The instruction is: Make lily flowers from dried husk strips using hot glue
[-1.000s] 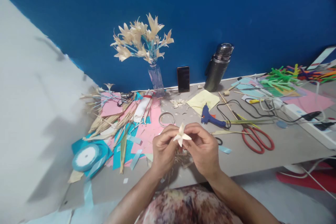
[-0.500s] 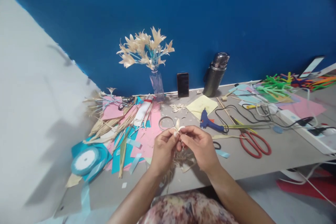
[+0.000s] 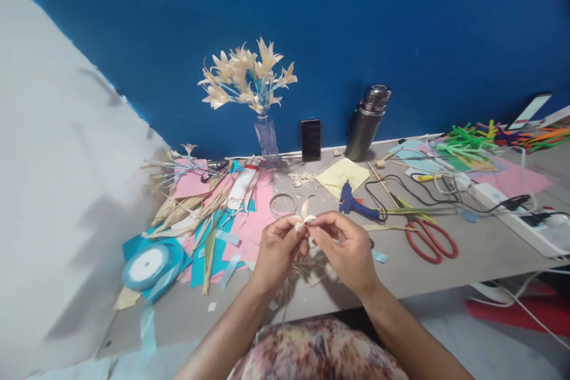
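Note:
Between my two hands is a small cream-coloured handmade flower (image 3: 304, 211), its pointed petals spreading up and outward. My left hand (image 3: 276, 247) pinches it from the left, fingers closed near its base. From the right, my right hand (image 3: 345, 247) grips a petal between thumb and forefinger. The fingertips hide the flower's lower part. Just beyond my hands lies a roll of tape (image 3: 282, 205). Dry husk scraps (image 3: 307, 268) lie on the table beneath them.
A blue glue gun (image 3: 356, 205) and red-handled scissors (image 3: 431, 240) lie to the right. Behind stand a vase (image 3: 266, 139) of similar flowers, a phone (image 3: 310, 140) and a flask (image 3: 367, 123). Leftward are a ribbon spool (image 3: 148, 266), coloured paper and husk strips. A power strip (image 3: 521, 222) with cables sits far right.
My right hand's fingers have shifted slightly on the flower, and its petals now show more spread. Both hands still hold it in about the same place. The view has tilted a little.

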A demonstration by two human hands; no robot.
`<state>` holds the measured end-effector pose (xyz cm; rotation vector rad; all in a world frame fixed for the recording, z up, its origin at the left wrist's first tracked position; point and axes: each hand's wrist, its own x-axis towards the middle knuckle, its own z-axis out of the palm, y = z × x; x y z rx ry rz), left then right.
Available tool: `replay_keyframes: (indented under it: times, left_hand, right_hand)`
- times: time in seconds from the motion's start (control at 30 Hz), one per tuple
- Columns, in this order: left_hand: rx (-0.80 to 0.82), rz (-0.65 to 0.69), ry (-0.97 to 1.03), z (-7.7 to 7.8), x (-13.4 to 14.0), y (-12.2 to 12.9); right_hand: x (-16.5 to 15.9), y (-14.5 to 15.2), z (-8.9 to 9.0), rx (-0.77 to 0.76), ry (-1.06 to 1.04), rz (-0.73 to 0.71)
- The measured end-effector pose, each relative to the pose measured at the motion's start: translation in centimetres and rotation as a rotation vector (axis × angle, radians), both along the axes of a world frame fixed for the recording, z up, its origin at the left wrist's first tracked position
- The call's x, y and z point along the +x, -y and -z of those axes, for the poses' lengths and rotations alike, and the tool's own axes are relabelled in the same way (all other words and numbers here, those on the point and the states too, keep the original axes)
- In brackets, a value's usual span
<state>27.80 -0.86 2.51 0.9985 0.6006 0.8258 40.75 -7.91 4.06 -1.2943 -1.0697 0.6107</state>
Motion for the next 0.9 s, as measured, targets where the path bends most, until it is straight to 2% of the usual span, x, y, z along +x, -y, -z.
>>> replay_keyframes:
  times: [0.13,0.3,0.4,0.5,0.57,0.67,0.8,0.9]
  left_hand:
    - [-0.187,0.088,0.170,-0.8,0.2,-0.3]
    - [-0.355,0.229,0.304,-1.2,0.6,-0.4]
    - [-0.383,0.250,0.306,-1.1,0.8,-0.7]
    - [-0.381,0.246,0.279,-0.9,0.9,-1.3]
    - [-0.373,0.239,0.243,-0.7,1.1,-2.1]
    - [-0.334,0.195,0.116,-0.6,1.8,-3.9]
    - [-0.240,0.211,-0.073,-1.2,4.0,-7.9]
    - [-0.245,0.239,-0.129,-1.2,7.0,-11.3]
  right_hand:
    - [2.2,0.4,-0.2,-0.027,0.202,0.108]
    - [4.3,0.5,-0.7,-0.075,0.211,0.083]
    - [6.7,0.1,-0.2,-0.130,0.462,0.153]
    - [10.5,-0.6,1.1,-0.371,0.861,0.277]
    - [12.8,-1.0,2.2,-0.571,1.054,0.249]
    - [14.8,-1.5,3.5,-0.729,1.165,0.138]
    - [15.4,-2.3,4.4,-0.728,1.180,0.076]
    - [15.4,-2.8,4.7,-0.743,1.169,0.066]
